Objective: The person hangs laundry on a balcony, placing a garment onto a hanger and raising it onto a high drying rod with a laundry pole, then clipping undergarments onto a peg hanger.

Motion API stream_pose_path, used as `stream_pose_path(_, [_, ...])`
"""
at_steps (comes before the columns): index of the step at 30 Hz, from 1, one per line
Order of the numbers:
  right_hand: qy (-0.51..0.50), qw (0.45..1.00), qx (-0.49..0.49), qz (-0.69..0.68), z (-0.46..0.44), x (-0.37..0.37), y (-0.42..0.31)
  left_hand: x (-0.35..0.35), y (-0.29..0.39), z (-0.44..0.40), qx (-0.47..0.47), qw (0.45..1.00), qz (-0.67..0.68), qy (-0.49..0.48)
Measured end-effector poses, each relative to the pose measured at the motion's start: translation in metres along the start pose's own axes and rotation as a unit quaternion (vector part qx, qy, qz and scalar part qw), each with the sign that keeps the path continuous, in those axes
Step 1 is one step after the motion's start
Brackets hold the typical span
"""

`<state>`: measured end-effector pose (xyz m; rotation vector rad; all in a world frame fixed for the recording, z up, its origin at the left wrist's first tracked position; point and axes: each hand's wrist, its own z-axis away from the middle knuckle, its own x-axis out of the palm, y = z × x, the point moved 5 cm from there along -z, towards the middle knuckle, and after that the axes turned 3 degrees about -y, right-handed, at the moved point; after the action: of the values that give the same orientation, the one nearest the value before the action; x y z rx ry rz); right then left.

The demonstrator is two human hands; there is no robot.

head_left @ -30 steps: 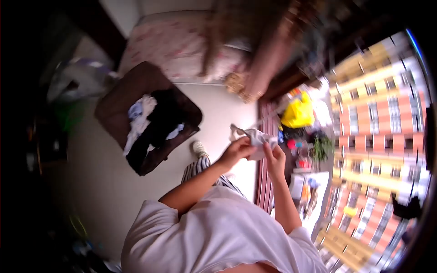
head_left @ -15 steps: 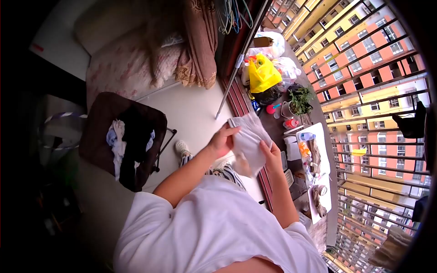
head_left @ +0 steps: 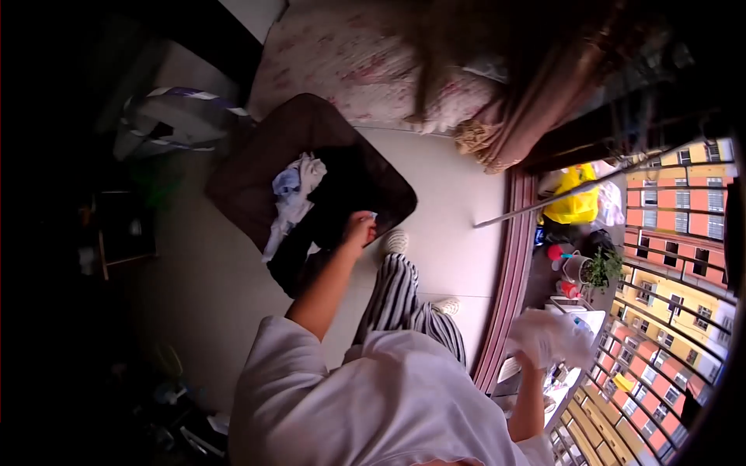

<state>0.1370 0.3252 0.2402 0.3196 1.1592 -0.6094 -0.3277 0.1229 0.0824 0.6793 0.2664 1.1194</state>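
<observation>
Over basket (head_left: 272, 128) of dark, indistinct clothes (head_left: 338, 179), has left hand (head_left: 360, 229) curled at a pale scrap (head_left: 374, 217); cannot tell if gripping it. Farther right, holds blurred white cloth (head_left: 553, 336) in right hand (head_left: 531, 359), mostly hidden by it.

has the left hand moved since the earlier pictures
Yes. Judged against the reddish door track, the left hand has moved away from it, leftward in the view, and now appears over the dark basket.
</observation>
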Motion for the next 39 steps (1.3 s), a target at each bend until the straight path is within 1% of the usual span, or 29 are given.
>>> stream_pose_path(1, [-0.153,0.987,-0.029,-0.037,0.003,0.037,-0.009,-0.041,0.003,-0.025,0.017,0.997,-0.022,0.066])
stream_pose_path(2, [-0.304,0.948,-0.043,-0.077,0.010,0.074,-0.018,-0.084,0.006,-0.049,0.036,0.990,-0.043,0.133])
stream_pose_path(4, [-0.242,0.945,0.146,-0.164,0.004,0.096,0.001,-0.162,0.014,-0.106,0.035,0.964,-0.181,0.193])
stream_pose_path(5, [-0.213,0.957,0.096,-0.171,0.002,0.134,0.019,-0.184,0.031,-0.124,0.053,0.923,-0.318,0.209])
stream_pose_path(6, [-0.225,0.949,0.089,-0.200,-0.013,0.118,0.010,-0.198,0.039,-0.138,0.063,0.864,-0.453,0.209])
stream_pose_path(7, [-0.241,0.920,0.168,-0.260,-0.027,0.091,-0.001,-0.205,0.040,-0.147,0.132,0.827,-0.518,0.172])
stream_pose_path(8, [-0.237,0.888,0.237,-0.316,-0.051,0.075,-0.014,-0.202,0.050,-0.153,0.086,0.830,-0.537,0.126])
stream_pose_path(9, [-0.236,0.888,0.239,-0.314,-0.063,0.077,-0.021,-0.197,0.061,-0.157,0.042,0.827,-0.555,0.078])
stream_pose_path(10, [-0.209,0.868,0.273,-0.358,-0.066,0.079,-0.023,-0.191,0.063,-0.158,0.037,0.828,-0.555,0.074])
stream_pose_path(11, [-0.180,0.843,0.307,-0.403,-0.067,0.075,-0.030,-0.194,0.060,-0.157,-0.028,0.851,-0.505,0.145])
stream_pose_path(12, [-0.180,0.841,0.312,-0.404,-0.072,0.072,-0.040,-0.197,0.062,-0.156,-0.087,0.863,-0.450,0.214])
stream_pose_path(14, [-0.248,0.739,0.429,-0.456,-0.069,0.055,-0.065,-0.207,0.054,-0.160,-0.094,0.866,-0.454,0.188])
stream_pose_path(15, [-0.186,0.856,0.278,-0.395,-0.068,0.064,-0.057,-0.211,0.051,-0.164,-0.052,0.850,-0.494,0.176])
stream_pose_path(16, [-0.171,0.874,0.213,-0.402,-0.078,0.042,-0.072,-0.208,0.062,-0.157,0.007,0.865,-0.479,0.149])
stream_pose_path(17, [-0.176,0.866,0.249,-0.397,-0.066,0.051,-0.064,-0.208,0.068,-0.153,0.063,0.877,-0.462,0.117])
stream_pose_path(18, [-0.181,0.856,0.285,-0.392,-0.053,0.061,-0.056,-0.213,0.072,-0.147,0.079,0.904,-0.401,0.130])
stream_pose_path(20, [-0.178,0.856,0.290,-0.389,-0.047,0.052,-0.052,-0.211,0.102,-0.110,0.115,0.952,-0.245,0.141])
stream_pose_path(22, [-0.174,0.857,0.292,-0.387,-0.044,0.042,-0.048,-0.208,0.142,-0.073,0.155,0.962,-0.160,0.160])
stream_pose_path(23, [-0.161,0.854,0.290,-0.401,-0.042,0.036,-0.048,-0.201,0.165,-0.054,0.197,0.964,-0.107,0.145])
stream_pose_path(24, [-0.149,0.851,0.286,-0.415,-0.038,0.034,-0.047,-0.194,0.188,-0.033,0.242,0.954,-0.106,0.140])
stream_pose_path(27, [-0.136,0.836,0.282,-0.449,-0.021,0.032,-0.047,-0.175,0.227,0.009,0.294,0.938,-0.126,0.134])
stream_pose_path(28, [-0.139,0.828,0.287,-0.461,-0.015,0.034,-0.046,-0.165,0.241,0.021,0.336,0.920,-0.152,0.130])
stream_pose_path(29, [-0.130,0.821,0.285,-0.477,-0.001,0.055,-0.038,-0.154,0.249,0.033,0.376,0.901,-0.179,0.123])
stream_pose_path(30, [-0.128,0.814,0.281,-0.491,0.010,0.061,-0.034,-0.138,0.257,0.048,0.387,0.897,-0.182,0.114])
stream_pose_path(32, [-0.114,0.804,0.271,-0.516,0.042,0.099,-0.015,-0.079,0.277,0.090,0.470,0.827,-0.307,0.024])
stream_pose_path(34, [-0.131,0.834,0.250,-0.475,0.064,0.047,-0.022,0.010,0.279,0.171,0.450,0.864,-0.209,-0.086])
stream_pose_path(36, [-0.006,0.796,0.259,-0.547,0.102,0.031,0.012,0.084,0.257,0.227,0.358,0.899,-0.140,-0.209])
stream_pose_path(38, [0.171,0.744,0.312,-0.566,0.164,-0.068,0.048,0.138,0.222,0.237,0.326,0.857,-0.293,-0.270])
stream_pose_path(39, [0.348,0.641,0.320,-0.605,0.231,-0.053,0.085,0.154,0.199,0.221,0.288,0.857,-0.316,-0.286])
